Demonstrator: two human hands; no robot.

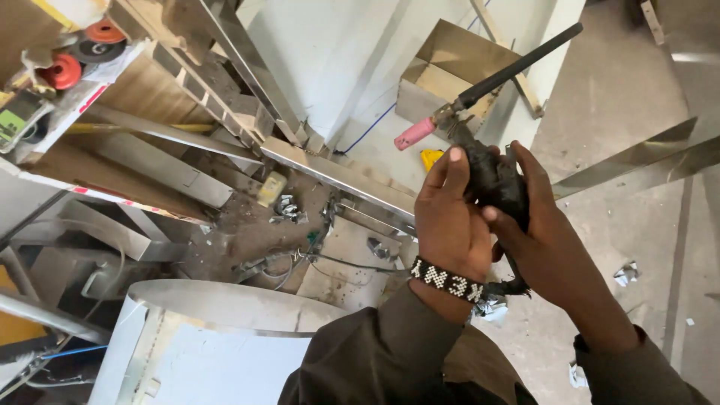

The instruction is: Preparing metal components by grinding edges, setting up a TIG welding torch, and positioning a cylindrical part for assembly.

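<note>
Green-screened device (16,120) — top-left shelf

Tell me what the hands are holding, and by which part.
Both the left hand and right hand grip a welding torch by its black handle.

Soft, even daylight fills the scene, brightest on the white wall panel (315,67). Below that panel, glare streaks the bent metal sheet (225,307) and the steel strips. Shadows are faint and short. Right of the panel the floor looks washed out. Edges bow slightly; focus is fairly sharp throughout.
</note>
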